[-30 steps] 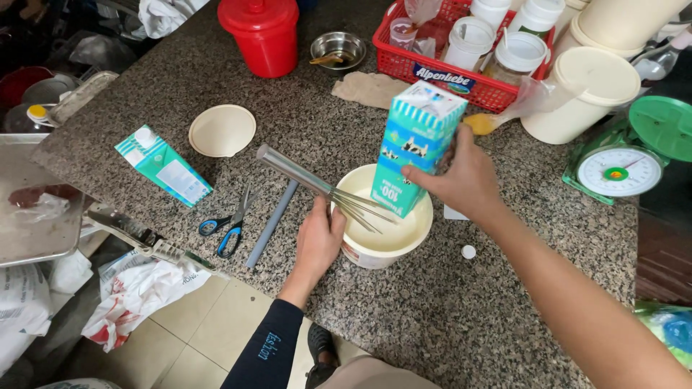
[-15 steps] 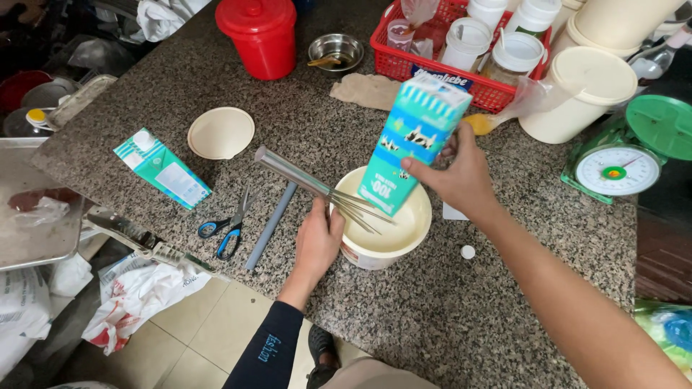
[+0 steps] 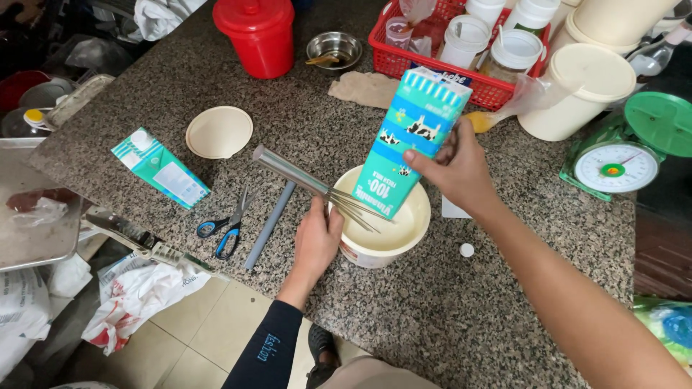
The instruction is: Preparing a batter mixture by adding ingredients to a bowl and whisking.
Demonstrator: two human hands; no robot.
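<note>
Centre of the frame: a teal and white carton (image 3: 409, 140) is tipped over a cream tub (image 3: 386, 241), its lower end down inside the rim, its top leaning toward the upper right. The right hand (image 3: 455, 169) holds the carton, thumb across its front face and fingers wrapped behind. The left hand (image 3: 317, 234) is closed against the tub's left wall, steadying it. A metal whisk (image 3: 310, 184) rests in the tub, wires inside and handle pointing up to the left over the rim; whether the left hand also touches it cannot be told. The tub stands on a speckled granite counter (image 3: 432, 317). Just left of the left hand lies a grey rod (image 3: 269, 225), and beside that blue-handled scissors (image 3: 227, 223). Farther left a second carton (image 3: 160, 167) lies flat, with a cream lid (image 3: 219, 132) above it. A small white cap (image 3: 467, 250) lies right of the tub. Along the top of the frame: a red lidded container (image 3: 257, 36), a steel bowl (image 3: 334, 49), a folded cloth (image 3: 364, 88), and a red basket (image 3: 404, 61) of jars. At upper right stands a cream bucket (image 3: 577, 94) with a lid, and at the right edge a green scale (image 3: 623, 155). A metal tray (image 3: 29, 238) sits at the left edge, below counter level.
</note>
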